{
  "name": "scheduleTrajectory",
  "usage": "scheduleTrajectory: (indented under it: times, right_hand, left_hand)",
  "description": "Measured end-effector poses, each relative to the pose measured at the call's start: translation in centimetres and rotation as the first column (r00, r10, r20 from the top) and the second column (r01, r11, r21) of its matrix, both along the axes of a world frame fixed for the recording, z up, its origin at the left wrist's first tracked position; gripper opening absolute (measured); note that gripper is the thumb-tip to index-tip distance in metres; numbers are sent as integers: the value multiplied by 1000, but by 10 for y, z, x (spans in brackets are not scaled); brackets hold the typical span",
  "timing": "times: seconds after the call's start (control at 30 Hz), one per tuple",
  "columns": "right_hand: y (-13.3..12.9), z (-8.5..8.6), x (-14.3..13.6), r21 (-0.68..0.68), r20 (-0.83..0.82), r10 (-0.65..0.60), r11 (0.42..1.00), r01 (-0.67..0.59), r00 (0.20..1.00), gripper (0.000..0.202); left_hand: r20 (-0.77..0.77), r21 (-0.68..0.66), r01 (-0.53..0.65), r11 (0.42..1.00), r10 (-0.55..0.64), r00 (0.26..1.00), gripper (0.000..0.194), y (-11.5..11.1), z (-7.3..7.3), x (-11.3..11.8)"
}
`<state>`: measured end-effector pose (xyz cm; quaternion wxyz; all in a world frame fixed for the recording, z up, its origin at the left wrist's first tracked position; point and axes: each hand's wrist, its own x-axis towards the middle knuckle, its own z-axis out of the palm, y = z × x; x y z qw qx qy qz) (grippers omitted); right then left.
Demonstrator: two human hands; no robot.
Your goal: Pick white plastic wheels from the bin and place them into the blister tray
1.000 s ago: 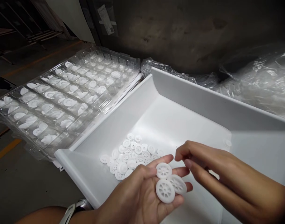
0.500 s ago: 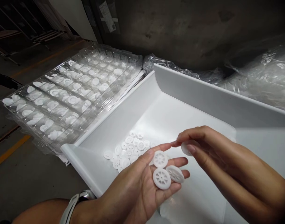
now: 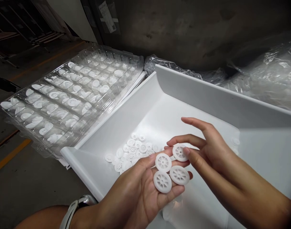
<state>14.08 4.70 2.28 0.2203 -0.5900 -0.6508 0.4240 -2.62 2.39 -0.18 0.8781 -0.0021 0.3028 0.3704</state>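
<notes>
Palm up, my left hand (image 3: 145,187) carries 3 white plastic gear wheels with spokes, among them one gear (image 3: 162,182) lying on the fingers near the palm. Its thumb rests at the edge of the upper gear (image 3: 163,162). My right hand (image 3: 204,149) pinches a further white gear (image 3: 180,152) between thumb and fingers, right at the left fingertips and beside the other gears. Its index finger is lifted away. Behind the left hand, a pile of similar white gears (image 3: 132,149) lies in the white scoop-shaped tray (image 3: 183,119), partly hidden by that hand.
On the left stands a stack of clear plastic compartment trays (image 3: 64,92) filled with white parts. Crumpled clear plastic wrap (image 3: 266,79) lies behind the tray's raised back wall. A dark panel with a paper label (image 3: 107,16) rises at the back.
My right hand has moved left and brought its gear to the left fingertips, turning it face up. The gear at the left fingertips has tilted flatter. The view has shifted slightly.
</notes>
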Motion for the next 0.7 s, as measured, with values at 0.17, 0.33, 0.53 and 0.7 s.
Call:
scheduleTrajectory:
  times: [0.17,0.33,0.53,0.7]
  right_hand:
    - [-2,15,-10,-284,-53,-89,956,70,995,38]
    - [0,19,-10,-311,-12,-78,948,70,997,40]
    - [5,16,-4,-427,-75,-109,902,67,991,38]
    - [15,9,11,-526,-163,-61,850,-35,985,53]
  left_hand:
    - [-11,18,42,999,-42,999,42,1,4,0]
    - [-18,13,77,997,-76,997,40,4,6,-1]
    - [56,-85,112,990,-107,993,36,8,11,-5]
    - [105,-134,82,988,-69,992,42,7,8,-7]
